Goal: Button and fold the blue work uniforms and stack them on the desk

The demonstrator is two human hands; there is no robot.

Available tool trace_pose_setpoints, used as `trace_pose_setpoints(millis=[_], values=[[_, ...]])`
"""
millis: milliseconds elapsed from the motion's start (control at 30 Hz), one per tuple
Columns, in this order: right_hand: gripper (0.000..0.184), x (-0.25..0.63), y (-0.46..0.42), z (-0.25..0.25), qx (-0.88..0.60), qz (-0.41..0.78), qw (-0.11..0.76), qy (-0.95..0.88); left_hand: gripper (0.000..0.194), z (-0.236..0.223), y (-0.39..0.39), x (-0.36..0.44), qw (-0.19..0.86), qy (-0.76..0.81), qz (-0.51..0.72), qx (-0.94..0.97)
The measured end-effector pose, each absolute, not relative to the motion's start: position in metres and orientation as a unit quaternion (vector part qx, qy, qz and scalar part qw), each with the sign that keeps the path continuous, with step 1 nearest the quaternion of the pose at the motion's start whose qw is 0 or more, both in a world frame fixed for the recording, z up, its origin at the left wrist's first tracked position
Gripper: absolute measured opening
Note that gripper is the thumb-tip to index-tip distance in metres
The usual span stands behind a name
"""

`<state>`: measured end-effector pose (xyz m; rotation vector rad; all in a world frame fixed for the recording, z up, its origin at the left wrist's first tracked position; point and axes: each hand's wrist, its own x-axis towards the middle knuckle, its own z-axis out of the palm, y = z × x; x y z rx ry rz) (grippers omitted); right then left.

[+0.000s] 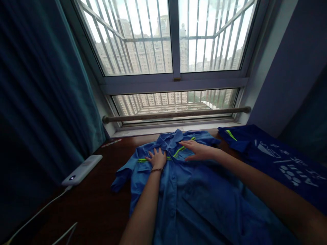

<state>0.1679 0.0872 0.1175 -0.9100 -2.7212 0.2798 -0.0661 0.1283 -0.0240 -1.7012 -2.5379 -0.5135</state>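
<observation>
A blue short-sleeved button-up shirt [187, 190] with yellow-green stripes lies front side up on the dark wooden surface, its collar toward the window. My left hand [157, 159] rests on the chest just below the collar, fingers spread, with a bracelet at the wrist. Over the other side of the chest is my right hand [195, 150], its fingers stretched out near the stripe; whether it touches the cloth I cannot tell. Neither hand grips anything. Some wrinkles run across the lower part of the shirt.
A darker blue garment [276, 153] with white print lies at the right. On the left, a white power bank [83, 169] has a cable [42, 208] plugged in. A curtain [48, 85] hangs at the left. Across the window runs a horizontal rail [176, 115].
</observation>
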Motion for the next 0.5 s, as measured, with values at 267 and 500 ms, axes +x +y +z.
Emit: trace_pose_setpoints(millis=[267,500], values=[[0.063,0.208,-0.048,0.046,-0.483,0.225,-0.114,-0.838,0.051,-0.027,0.129,-0.066,0.022,-0.812,-0.155,-0.562],[0.018,0.277,-0.086,0.068,-0.409,0.388,-0.059,-0.824,0.054,-0.021,0.125,-0.061,0.002,-0.795,-0.142,-0.590]])
